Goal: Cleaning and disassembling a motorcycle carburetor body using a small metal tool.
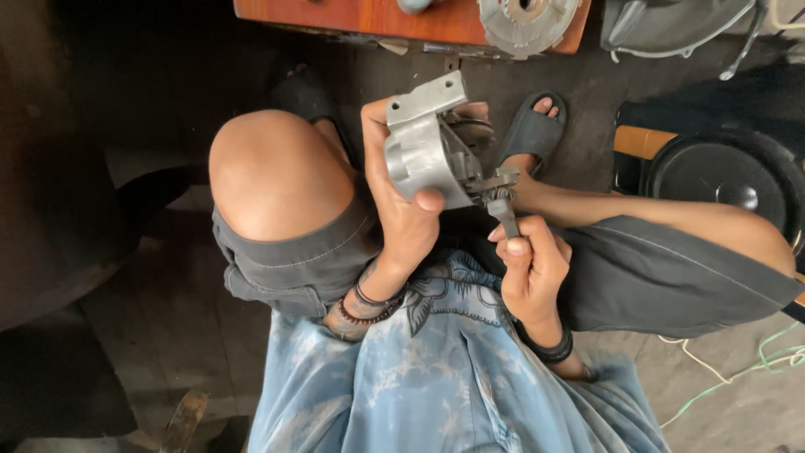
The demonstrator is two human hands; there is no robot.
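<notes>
**Both Hands on a Metal Housing, Brush at Its Edge**

The person sat low with knees bent, looking down over a pale blue patterned shirt and dark grey shorts. The left hand was closed around a grey cast-metal housing, thumb pressed across its rounded face and fingers wrapped behind it, so the part was held up in the air between the knees, above the lap. A flat bracket with small holes stuck out from the top of the housing, tilted toward the upper right. Dark beaded bands circled the left wrist.

The right hand was shut on the handle of a small wire brush. The grip was a pinch, thumb on top and fingers curled beneath, with the brush head touching the lower right edge of the housing, where a darker metal fitting projected. A black band sat on the right wrist.

One foot in a dark slide sandal rested on the stained floor just beyond the housing. Farther ahead, a reddish wooden counter carried a round toothed metal disc at its right end. To the right, a black round speaker lay on the floor, well apart from the hands, and thin green and white cords trailed across the floor near the right elbow.
</notes>
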